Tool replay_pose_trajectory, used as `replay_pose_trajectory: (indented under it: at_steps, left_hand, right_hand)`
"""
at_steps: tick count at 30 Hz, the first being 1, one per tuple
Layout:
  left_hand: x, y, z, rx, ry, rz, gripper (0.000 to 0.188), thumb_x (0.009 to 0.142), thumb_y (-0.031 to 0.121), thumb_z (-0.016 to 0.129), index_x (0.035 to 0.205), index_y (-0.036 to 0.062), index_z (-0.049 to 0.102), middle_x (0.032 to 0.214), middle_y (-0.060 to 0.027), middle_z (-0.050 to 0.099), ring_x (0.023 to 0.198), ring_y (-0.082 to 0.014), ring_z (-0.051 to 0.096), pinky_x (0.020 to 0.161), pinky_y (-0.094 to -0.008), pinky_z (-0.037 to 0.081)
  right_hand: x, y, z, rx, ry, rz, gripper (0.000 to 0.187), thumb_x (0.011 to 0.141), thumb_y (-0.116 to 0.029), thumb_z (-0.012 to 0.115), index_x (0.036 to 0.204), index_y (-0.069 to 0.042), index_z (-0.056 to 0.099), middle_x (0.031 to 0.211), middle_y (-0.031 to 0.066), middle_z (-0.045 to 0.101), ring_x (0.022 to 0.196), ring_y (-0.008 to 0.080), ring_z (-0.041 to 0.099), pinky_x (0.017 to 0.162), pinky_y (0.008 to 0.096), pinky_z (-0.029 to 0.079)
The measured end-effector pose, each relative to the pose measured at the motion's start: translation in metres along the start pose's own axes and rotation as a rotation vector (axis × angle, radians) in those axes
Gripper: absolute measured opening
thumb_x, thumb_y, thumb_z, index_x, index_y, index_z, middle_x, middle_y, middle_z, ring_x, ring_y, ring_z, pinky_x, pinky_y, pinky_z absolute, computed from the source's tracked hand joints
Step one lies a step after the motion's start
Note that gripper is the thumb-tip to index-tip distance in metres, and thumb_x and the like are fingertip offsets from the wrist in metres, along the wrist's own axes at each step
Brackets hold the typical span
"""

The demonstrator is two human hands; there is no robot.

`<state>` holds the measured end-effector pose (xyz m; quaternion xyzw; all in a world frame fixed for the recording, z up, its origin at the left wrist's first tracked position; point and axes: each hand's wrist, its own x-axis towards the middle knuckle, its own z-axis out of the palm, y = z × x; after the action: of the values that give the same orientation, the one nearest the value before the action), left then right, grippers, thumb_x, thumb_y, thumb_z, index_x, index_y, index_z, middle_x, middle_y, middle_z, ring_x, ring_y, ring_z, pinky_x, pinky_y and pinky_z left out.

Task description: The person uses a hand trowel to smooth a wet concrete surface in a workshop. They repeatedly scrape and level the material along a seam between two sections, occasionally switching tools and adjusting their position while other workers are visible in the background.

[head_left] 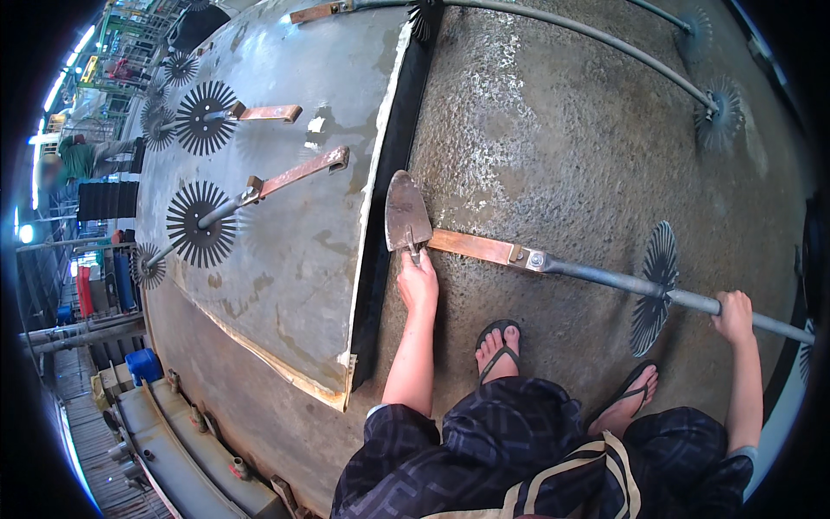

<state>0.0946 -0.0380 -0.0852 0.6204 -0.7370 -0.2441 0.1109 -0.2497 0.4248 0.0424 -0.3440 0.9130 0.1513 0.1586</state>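
My left hand [418, 282] is closed round the handle of a trowel [405, 212], whose worn metal blade points away from me. The blade lies against the dark side edge of a grey slab and close to the end of a copper-coloured bar. That flat bar [471, 246] is bolted to a grey metal rod [596, 278], which carries a dark slotted disc [656, 289]. My right hand [734, 317] grips the rod just beyond the disc, holding it low over the rough floor.
A large grey slab [285, 259] with a pale edge strip fills the left side. More rods with slotted discs [206, 118] lie on it. Another long rod [596, 39] crosses the far floor. Metal tanks [186, 450] and a blue container [143, 367] stand lower left. A person [78, 160] is farther off.
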Motion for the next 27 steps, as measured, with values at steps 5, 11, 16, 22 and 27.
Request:
replay_pose_trajectory:
  at_steps: [5,11,16,22,27]
  left_hand:
    - [-0.003,0.0,0.001,0.109,-0.031,0.009,0.034,0.091,0.035,0.051,0.102,0.0031,0.055,0.08,-0.0278,0.063,0.078,-0.047,0.061,0.07,-0.0541,0.047]
    - [0.008,-0.012,0.012,0.085,-0.003,0.039,0.034,0.091,0.037,0.052,0.099,0.0037,0.054,0.077,-0.0259,0.064,0.076,-0.0471,0.061,0.069,-0.0542,0.047]
    - [0.002,-0.001,0.0,0.038,-0.008,-0.048,0.033,0.09,0.036,0.053,0.1,0.0043,0.056,0.078,-0.0253,0.064,0.078,-0.0448,0.062,0.068,-0.0528,0.047]
    - [0.018,0.004,0.002,0.054,-0.047,0.014,0.036,0.09,0.037,0.053,0.104,0.0037,0.056,0.08,-0.0266,0.064,0.08,-0.0454,0.062,0.069,-0.0527,0.047]
    - [0.017,0.003,0.009,0.073,-0.029,-0.007,0.035,0.09,0.037,0.052,0.102,0.0035,0.056,0.08,-0.0265,0.064,0.08,-0.0457,0.061,0.07,-0.0525,0.047]
  right_hand:
    - [-0.003,-0.001,-0.002,-0.017,0.042,-0.012,0.012,0.057,-0.006,0.069,0.064,-0.004,0.06,0.07,0.0197,0.061,0.075,0.0379,0.06,0.072,0.0462,0.047]
    - [0.003,0.005,0.004,0.018,-0.039,0.002,0.011,0.057,-0.006,0.069,0.064,-0.004,0.061,0.071,0.0188,0.062,0.074,0.0374,0.061,0.071,0.0453,0.048]
    - [0.001,-0.003,-0.004,0.003,0.002,-0.009,0.01,0.058,-0.005,0.069,0.064,-0.004,0.06,0.07,0.0187,0.062,0.073,0.0374,0.061,0.07,0.0453,0.048]
    - [0.001,0.002,0.004,-0.008,0.028,-0.012,0.013,0.058,-0.006,0.071,0.066,-0.004,0.06,0.072,0.0189,0.062,0.076,0.0371,0.06,0.072,0.0456,0.048]
    - [0.0,0.003,0.004,-0.004,0.027,-0.007,0.013,0.058,-0.007,0.071,0.067,-0.004,0.061,0.073,0.0189,0.062,0.077,0.0373,0.059,0.074,0.0456,0.047]
